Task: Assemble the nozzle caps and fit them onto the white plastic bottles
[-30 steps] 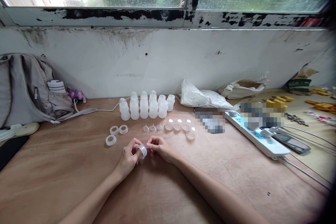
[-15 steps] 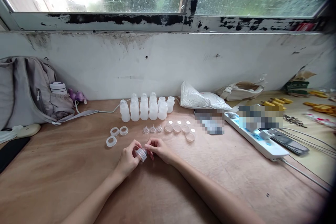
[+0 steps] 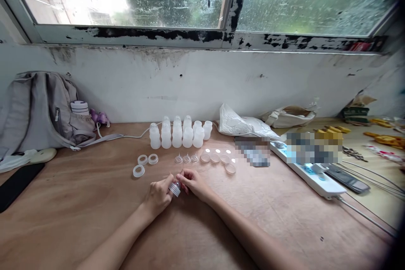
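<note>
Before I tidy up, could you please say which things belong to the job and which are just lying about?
Seemingly the job's: held ribbed piece, loose rings, clear teats, clear round pieces, bottles.
Apparently lying about: backpack, flask, white package, power strip.

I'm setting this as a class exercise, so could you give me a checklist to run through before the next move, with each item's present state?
1. Ribbed ring held: ok, in the left hand.
2. Right hand free: not ok, it is busy at the ribbed ring's end.
3. Parts seated together: cannot tell, the hands hide the join.
4. Loose rings within sight: ok, three lie flat.
5. Clear teats standing tip up: ok, all three in the row.
6. Every bottle topped: not ok, the rightmost are open-mouthed.
</note>
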`<action>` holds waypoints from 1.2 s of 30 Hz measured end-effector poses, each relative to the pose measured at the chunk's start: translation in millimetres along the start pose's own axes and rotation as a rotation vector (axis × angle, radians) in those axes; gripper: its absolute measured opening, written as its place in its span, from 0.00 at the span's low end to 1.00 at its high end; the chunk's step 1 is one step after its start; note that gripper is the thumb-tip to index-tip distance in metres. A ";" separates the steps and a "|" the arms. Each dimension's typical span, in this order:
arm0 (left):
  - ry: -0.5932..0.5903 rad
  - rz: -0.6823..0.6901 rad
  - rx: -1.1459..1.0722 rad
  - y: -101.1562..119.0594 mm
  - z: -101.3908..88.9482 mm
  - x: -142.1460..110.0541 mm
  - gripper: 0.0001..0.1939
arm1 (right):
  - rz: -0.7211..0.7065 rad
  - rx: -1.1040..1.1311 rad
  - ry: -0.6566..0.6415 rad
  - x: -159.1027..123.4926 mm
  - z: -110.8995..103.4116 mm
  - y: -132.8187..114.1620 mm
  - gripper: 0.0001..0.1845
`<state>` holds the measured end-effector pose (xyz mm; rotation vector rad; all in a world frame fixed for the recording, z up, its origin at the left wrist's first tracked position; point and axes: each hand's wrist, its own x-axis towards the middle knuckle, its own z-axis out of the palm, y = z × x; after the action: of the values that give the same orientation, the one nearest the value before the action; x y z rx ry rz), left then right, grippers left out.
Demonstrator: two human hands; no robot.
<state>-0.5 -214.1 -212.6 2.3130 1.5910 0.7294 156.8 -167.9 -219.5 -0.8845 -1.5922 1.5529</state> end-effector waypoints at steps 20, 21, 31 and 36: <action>0.083 0.012 -0.033 -15.4 -6.7 7.3 0.25 | -0.295 -0.811 0.647 71.9 -55.6 -41.2 0.20; 0.076 0.018 -0.019 -15.4 -7.2 7.4 0.23 | -0.295 -0.838 0.650 76.9 -58.9 -42.7 0.21; 0.139 0.003 -0.075 -11.9 -8.9 8.4 0.17 | -0.297 -1.000 0.649 87.3 -60.1 -32.3 0.14; 0.197 0.078 -0.134 -10.9 -6.9 7.6 0.19 | -0.342 -1.040 0.609 79.9 -60.0 -33.6 0.09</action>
<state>-10.7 -203.5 -209.8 2.2762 1.4845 1.0779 169.8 -69.9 -182.8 -1.3380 -1.8871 0.0800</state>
